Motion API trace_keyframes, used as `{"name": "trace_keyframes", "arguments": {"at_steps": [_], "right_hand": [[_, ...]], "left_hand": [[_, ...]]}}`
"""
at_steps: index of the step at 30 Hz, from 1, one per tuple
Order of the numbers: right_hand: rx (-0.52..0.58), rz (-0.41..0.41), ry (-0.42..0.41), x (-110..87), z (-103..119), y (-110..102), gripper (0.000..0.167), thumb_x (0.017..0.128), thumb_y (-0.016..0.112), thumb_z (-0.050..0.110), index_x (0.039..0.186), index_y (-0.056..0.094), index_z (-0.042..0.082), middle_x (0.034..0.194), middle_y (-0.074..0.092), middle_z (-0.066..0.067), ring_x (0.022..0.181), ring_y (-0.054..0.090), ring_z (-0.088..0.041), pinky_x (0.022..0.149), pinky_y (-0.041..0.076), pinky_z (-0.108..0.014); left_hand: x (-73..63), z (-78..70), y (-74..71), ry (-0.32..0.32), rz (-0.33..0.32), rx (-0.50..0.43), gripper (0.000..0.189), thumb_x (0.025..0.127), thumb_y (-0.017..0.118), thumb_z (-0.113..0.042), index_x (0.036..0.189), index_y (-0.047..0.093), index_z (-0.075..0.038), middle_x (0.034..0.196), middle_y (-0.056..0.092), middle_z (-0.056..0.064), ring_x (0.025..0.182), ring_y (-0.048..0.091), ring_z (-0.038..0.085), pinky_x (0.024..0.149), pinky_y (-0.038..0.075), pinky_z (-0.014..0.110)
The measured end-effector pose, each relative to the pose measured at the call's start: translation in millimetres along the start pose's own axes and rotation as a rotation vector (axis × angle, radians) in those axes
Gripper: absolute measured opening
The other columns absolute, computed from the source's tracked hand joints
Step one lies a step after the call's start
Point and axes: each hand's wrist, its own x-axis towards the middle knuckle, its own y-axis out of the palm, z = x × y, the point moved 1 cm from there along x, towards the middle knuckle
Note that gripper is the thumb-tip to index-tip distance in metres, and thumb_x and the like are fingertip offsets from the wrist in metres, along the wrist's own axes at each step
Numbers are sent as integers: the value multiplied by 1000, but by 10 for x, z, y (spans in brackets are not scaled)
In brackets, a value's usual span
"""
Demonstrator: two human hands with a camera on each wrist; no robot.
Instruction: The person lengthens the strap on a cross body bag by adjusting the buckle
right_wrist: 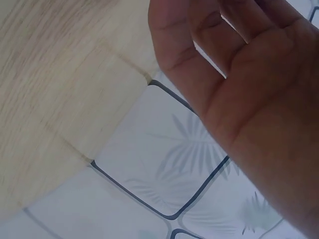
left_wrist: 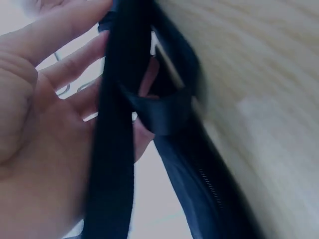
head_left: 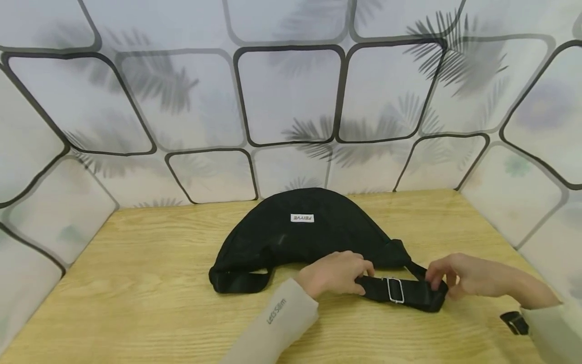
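A black crescent-shaped waist bag (head_left: 313,232) with a small white label lies on the wooden table in the head view. Its black strap (head_left: 373,289) runs along its near side to the right, through a silver slider buckle (head_left: 395,290). My left hand (head_left: 336,273) holds the strap just left of the slider; in the left wrist view the strap crosses in front of the fingers (left_wrist: 75,64). At the strap's folded right end, my right hand (head_left: 468,275) pinches the webbing. The right wrist view shows that hand's bent fingers (right_wrist: 174,45), with the fingertips and strap out of frame.
The light wooden table (head_left: 136,273) meets a patterned cloth backdrop (head_left: 291,101) at the back and both sides. Another strap loop (head_left: 241,282) lies at the bag's left end. A small black piece with a clasp (head_left: 515,322) shows beside the right cuff.
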Motion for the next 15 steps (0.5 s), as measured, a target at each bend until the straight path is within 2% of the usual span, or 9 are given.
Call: {"name": "trace_keyframes", "arguments": {"at_steps": [4, 8, 11, 15], "right_hand": [[-70, -23, -20, -18, -24, 25, 32, 72, 70, -11, 99, 67, 5, 96, 64, 15, 72, 56, -1, 59, 48, -27], [-226, -87, -60, -23, -57, 40, 26, 71, 74, -11, 92, 69, 3, 92, 66, 10, 70, 53, 3, 56, 47, -27], [-312, -140, -64, -14, -85, 50, 23, 71, 77, -10, 88, 71, 5, 88, 67, 9, 68, 51, 5, 54, 46, -26], [-361, -193, -93, 16, -113, 62, 26, 69, 79, -11, 79, 68, 11, 82, 62, 15, 65, 46, 6, 51, 43, -24]], "left_hand": [[-55, 4, 35, -24, -22, 38, 35, 91, 80, -26, 124, 71, -22, 110, 62, -7, 100, 55, 6, 86, 45, 17], [-143, 25, 55, -107, -76, 176, 36, 89, 79, -40, 122, 70, -28, 114, 54, -7, 102, 46, 11, 87, 42, 23], [-213, 46, 56, -186, -121, 257, 39, 87, 79, -48, 116, 67, -24, 112, 49, -1, 98, 42, 16, 79, 44, 25], [-308, 75, 37, -253, -140, 229, 43, 86, 80, -47, 107, 59, -15, 107, 50, 5, 92, 46, 20, 67, 46, 26]]}}
